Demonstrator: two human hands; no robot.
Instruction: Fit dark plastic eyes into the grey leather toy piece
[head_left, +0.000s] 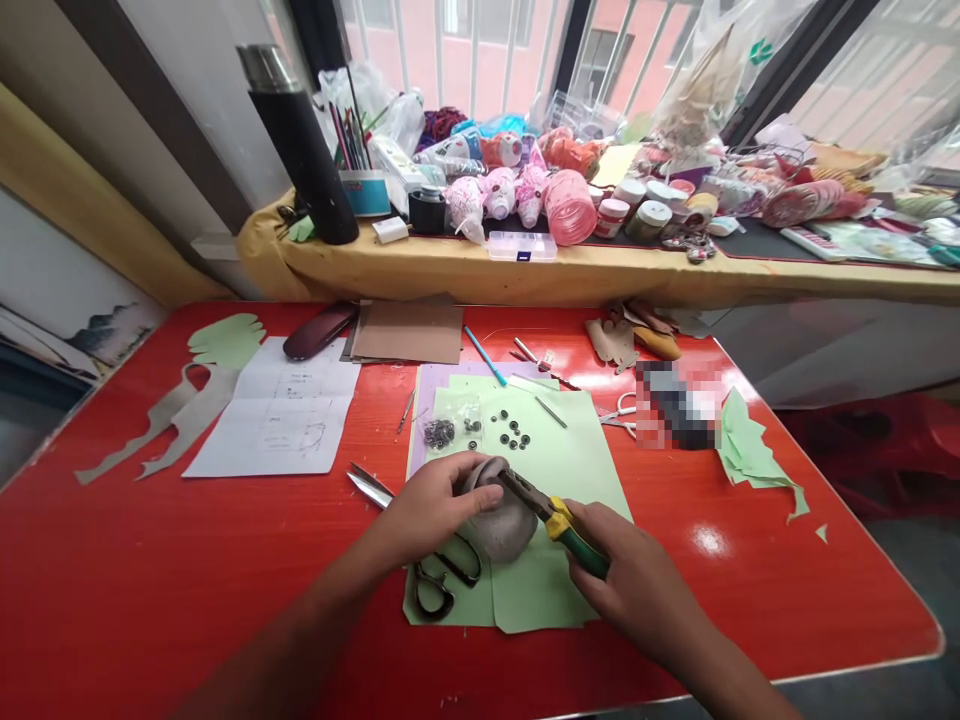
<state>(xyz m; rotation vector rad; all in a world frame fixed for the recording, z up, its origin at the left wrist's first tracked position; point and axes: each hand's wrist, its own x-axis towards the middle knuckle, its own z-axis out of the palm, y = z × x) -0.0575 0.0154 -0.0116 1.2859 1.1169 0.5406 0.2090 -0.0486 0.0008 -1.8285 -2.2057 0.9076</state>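
Observation:
My left hand (442, 500) pinches the upper edge of a rounded grey piece (504, 535), which looks like soft leather or felt. In my right hand (630, 570) are pliers (566, 530) with green and yellow handles, their jaws at the top edge of the grey piece near my left thumb. Whether the jaws are closed on it is hard to make out. Beneath lie light green sheets (585, 440). Small dark round snaps or buttons (514, 427) are scattered just beyond, beside a clear bag (442, 430) of more. Large scissors (431, 595) lie partly under my left forearm.
A printed paper (270, 425), a dark glasses case (321, 330) and brown boards (409, 332) lie on the red table (150, 570). White-handled scissors (626, 415) and green scraps (754, 450) are at right. A black flask (300, 150) and jars (649, 220) crowd the sill.

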